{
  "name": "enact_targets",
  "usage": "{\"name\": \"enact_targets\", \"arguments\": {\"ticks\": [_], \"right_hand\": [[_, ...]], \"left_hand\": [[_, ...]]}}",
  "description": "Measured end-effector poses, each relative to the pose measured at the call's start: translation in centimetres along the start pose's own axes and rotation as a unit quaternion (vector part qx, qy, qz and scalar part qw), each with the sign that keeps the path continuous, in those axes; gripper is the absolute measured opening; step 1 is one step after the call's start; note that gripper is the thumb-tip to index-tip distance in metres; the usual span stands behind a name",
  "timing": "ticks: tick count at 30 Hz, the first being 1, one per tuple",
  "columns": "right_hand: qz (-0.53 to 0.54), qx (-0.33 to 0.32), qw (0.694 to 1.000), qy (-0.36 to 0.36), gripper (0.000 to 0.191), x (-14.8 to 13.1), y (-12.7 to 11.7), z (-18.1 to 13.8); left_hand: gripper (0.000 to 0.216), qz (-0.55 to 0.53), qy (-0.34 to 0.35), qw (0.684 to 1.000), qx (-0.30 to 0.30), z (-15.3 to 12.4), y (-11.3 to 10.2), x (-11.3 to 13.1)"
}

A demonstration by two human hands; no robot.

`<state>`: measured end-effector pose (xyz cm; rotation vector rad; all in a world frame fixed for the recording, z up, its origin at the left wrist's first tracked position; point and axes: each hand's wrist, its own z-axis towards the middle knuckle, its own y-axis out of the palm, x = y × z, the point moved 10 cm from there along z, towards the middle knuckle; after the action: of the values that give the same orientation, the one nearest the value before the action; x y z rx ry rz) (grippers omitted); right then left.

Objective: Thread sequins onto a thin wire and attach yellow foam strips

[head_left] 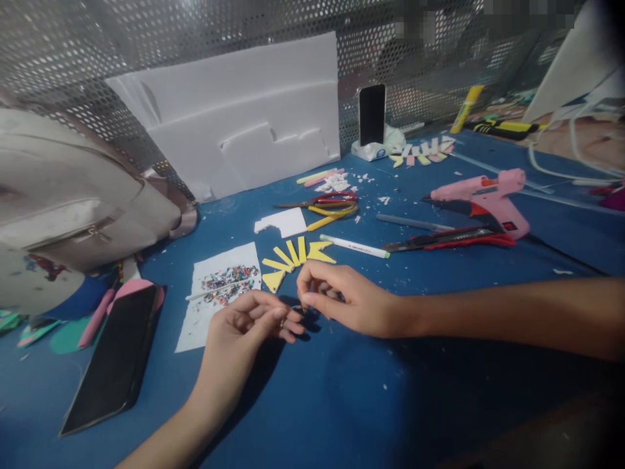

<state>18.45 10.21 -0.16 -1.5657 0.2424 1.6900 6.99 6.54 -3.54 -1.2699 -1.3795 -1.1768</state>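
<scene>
My left hand [247,322] and my right hand [351,296] are close together above the blue table [371,397]. Thumb and forefinger are pinched on each. Between the fingertips is something small and dark, too small to name. Just behind the hands lie several yellow foam strips and triangles [295,251] in a fan. A white paper sheet [188,329] sits beside my left hand, with colourful rhinestones [227,277] and a thin white stick [215,289] on it. A white marker with a green tip [356,246] lies behind my right hand.
Scissors [336,203], a white foam cutout [288,223], a red utility knife [454,239] and a pink glue gun [481,192] lie farther back. At left are a dark phone [114,355] and a pale bag [83,189]. White foam board [244,117] leans against perforated metal.
</scene>
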Motion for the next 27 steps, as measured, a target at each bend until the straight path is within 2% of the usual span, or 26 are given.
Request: {"name": "enact_targets", "arguments": {"ticks": [4, 9, 17, 27], "right_hand": [[0.015, -0.010, 1.000, 0.004, 0.002, 0.09, 0.16, 0.00], [0.041, -0.033, 0.999, -0.004, 0.017, 0.11, 0.62, 0.08], [0.022, 0.002, 1.000, 0.008, 0.009, 0.62, -0.01, 0.28], [0.039, -0.008, 0.999, 0.004, 0.011, 0.25, 0.14, 0.11]], "left_hand": [[0.009, 0.001, 0.002, 1.000, -0.008, -0.07, 0.10, -0.01], [0.008, 0.016, 0.011, 1.000, -0.008, -0.30, -0.01, 0.23], [0.008, 0.018, 0.011, 1.000, -0.009, -0.09, 0.15, 0.18], [0.008, 0.028, 0.022, 0.999, -0.011, -0.28, 0.45, 0.64]]}}
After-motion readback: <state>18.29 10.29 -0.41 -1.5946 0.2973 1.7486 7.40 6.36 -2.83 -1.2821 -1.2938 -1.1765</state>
